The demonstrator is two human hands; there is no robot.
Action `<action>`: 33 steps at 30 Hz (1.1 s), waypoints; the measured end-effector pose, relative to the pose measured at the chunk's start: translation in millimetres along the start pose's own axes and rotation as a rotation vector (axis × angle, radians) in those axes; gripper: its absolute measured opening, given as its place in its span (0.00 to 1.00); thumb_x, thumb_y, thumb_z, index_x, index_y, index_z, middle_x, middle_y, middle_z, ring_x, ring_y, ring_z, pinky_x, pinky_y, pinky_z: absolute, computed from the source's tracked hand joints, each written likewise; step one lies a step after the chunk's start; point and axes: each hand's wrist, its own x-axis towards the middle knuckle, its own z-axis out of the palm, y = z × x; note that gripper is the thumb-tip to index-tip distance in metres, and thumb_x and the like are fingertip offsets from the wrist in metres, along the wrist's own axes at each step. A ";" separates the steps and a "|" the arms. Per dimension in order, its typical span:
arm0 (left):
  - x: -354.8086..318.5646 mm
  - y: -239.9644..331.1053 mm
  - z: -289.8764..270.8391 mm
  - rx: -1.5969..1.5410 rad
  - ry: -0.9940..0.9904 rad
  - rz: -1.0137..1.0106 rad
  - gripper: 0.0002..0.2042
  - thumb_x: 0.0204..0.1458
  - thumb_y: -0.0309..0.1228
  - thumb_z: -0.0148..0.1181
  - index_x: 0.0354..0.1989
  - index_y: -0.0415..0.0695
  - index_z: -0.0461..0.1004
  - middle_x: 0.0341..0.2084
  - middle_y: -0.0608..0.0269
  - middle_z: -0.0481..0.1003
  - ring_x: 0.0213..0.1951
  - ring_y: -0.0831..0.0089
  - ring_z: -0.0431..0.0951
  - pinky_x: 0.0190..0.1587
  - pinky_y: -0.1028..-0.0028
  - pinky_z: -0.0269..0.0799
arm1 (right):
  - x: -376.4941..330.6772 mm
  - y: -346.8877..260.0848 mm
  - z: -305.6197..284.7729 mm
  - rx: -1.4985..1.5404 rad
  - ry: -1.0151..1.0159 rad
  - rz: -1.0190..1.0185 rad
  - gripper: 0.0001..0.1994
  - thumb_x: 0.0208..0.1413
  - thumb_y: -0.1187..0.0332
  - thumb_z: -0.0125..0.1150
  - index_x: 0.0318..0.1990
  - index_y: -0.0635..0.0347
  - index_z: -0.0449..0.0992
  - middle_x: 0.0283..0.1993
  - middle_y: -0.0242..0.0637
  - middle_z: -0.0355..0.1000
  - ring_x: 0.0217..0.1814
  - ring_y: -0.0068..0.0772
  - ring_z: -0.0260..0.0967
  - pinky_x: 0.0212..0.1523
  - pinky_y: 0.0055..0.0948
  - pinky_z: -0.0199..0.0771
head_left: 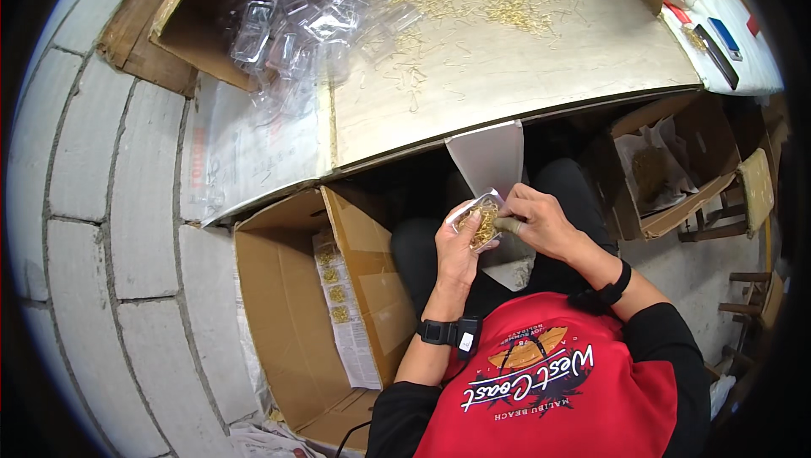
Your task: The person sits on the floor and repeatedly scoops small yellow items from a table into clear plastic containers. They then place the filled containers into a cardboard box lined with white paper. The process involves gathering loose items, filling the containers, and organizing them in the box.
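Note:
My left hand holds a small clear plastic box over my lap, its thumb across the front. Inside the box lies a heap of small gold-coloured metal pieces, too fine to tell their exact kind. My right hand is closed at the box's right side, fingers curled at its upper corner. A grey-green cover shows on one of its digits. Just beyond the hands, a pale flap or board hangs from the table edge.
Loose gold pieces are scattered over the table. Clear plastic boxes pile up at its left. An open carton with filled packs stands to my left; another carton sits at right, near wooden stools.

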 end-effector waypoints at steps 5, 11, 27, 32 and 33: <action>1.3 5.0 -2.5 0.009 -0.017 0.002 0.14 0.55 0.28 0.56 0.49 0.38 0.67 0.38 0.55 0.75 0.32 0.69 0.79 0.25 0.72 0.81 | -2.0 8.3 -2.0 0.164 -0.009 -0.035 0.05 0.45 0.77 0.64 0.32 0.63 0.78 0.29 0.37 0.66 0.29 0.34 0.67 0.29 0.29 0.67; -2.5 13.5 6.2 0.080 -0.047 -0.002 0.14 0.56 0.29 0.55 0.49 0.38 0.67 0.38 0.55 0.75 0.31 0.68 0.80 0.25 0.71 0.81 | 5.4 10.2 -4.4 0.358 -0.052 0.323 0.14 0.40 0.71 0.73 0.29 0.63 0.71 0.24 0.29 0.65 0.26 0.15 0.59 0.26 0.20 0.63; 13.6 28.9 42.9 0.127 -0.151 -0.045 0.18 0.63 0.38 0.41 0.50 0.35 0.66 0.41 0.53 0.74 0.36 0.68 0.79 0.28 0.70 0.81 | 2.6 -4.0 -59.1 -0.343 -0.069 -0.548 0.09 0.45 0.73 0.59 0.35 0.60 0.71 0.33 0.36 0.65 0.36 0.37 0.68 0.31 0.33 0.72; 18.0 22.8 48.2 0.139 -0.153 -0.058 0.17 0.62 0.38 0.43 0.48 0.35 0.67 0.39 0.54 0.74 0.34 0.69 0.79 0.25 0.71 0.81 | 0.3 -5.7 -64.5 -0.294 -0.073 -0.532 0.08 0.44 0.75 0.58 0.32 0.62 0.67 0.32 0.38 0.63 0.34 0.40 0.69 0.29 0.35 0.71; 17.8 23.9 49.7 0.139 -0.158 -0.055 0.17 0.62 0.38 0.43 0.48 0.35 0.67 0.39 0.55 0.74 0.34 0.69 0.79 0.25 0.71 0.80 | 0.7 -3.7 -62.9 -0.275 -0.054 -0.528 0.08 0.43 0.75 0.58 0.32 0.61 0.67 0.32 0.38 0.63 0.34 0.41 0.69 0.28 0.35 0.71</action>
